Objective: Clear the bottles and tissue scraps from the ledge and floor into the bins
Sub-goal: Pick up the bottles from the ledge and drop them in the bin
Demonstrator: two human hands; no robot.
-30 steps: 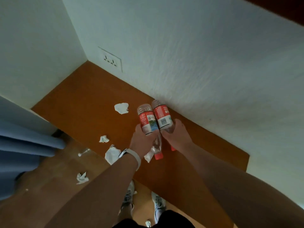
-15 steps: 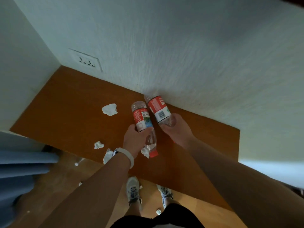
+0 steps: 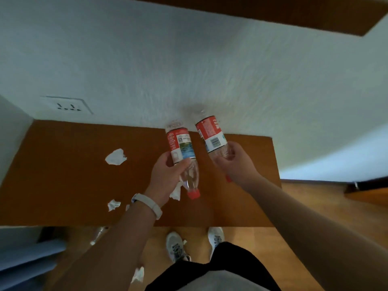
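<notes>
1. Nearest me, below the ledge (image 3: 63,175), a tissue scrap (image 3: 138,275) lies on the floor by my shoes.
2. Over the ledge's front half, my left hand (image 3: 165,177) is wrapped round one bottle (image 3: 182,152), fingers closed on its lower body, cap toward me, with a bit of tissue pinched underneath.
3. My right hand (image 3: 237,164) is clamped on the second bottle (image 3: 212,133), nearer the ledge's wall side.
4. Both look empty (light, crushable, slick), so I'd grip mid-body, gently.
5. Farther left on the ledge, more scraps (image 3: 115,157) remain.
</notes>
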